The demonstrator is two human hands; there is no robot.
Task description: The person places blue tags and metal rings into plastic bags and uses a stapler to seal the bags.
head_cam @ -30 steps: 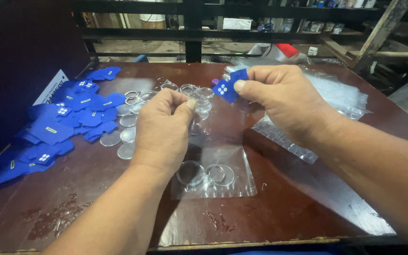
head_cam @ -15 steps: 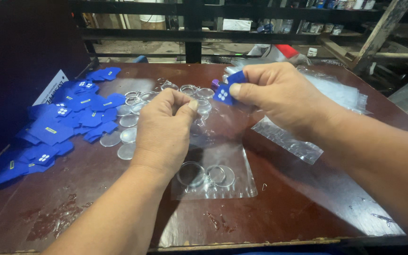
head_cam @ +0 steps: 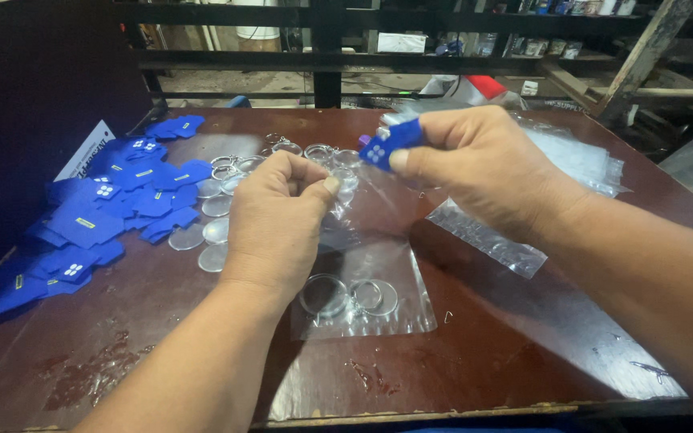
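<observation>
Clear bag [head_cam: 362, 293] lies flat on table [head_cam: 523, 337], near-centre; inside it: round clear discs w/ metal rings, abt two or three, lying side by side. Stack of empty clear bags [head_cam: 523, 200] lies right of centre, running to far right, partly under right wrist.

Right hand [head_cam: 483, 168] is raised over far-centre of table, grip closed on blue tag [head_cam: 391, 144]: small flat blue piece, white dot marks on its face, pinched btwn thumb and fingers, only its left part showing. Left hand [head_cam: 278, 216] is just left of it, fingers curled and closed on thin clear film [head_cam: 342, 204] that hangs crumpled down toward the table; can't tell if it is a bag. Hands are near each other, not touching.

Far-centre behind hands: loose rings [head_cam: 306, 152] and clear discs [head_cam: 210, 232], discs trailing to the left and nearer. Left: pile of blue tags [head_cam: 98, 224] spread from far-left to near-left, close to table's left edge.

Near strip of table is bare wood, w/ wet smears near-left. Near edge shows at bottom. Dark rails run across beyond far edge.
</observation>
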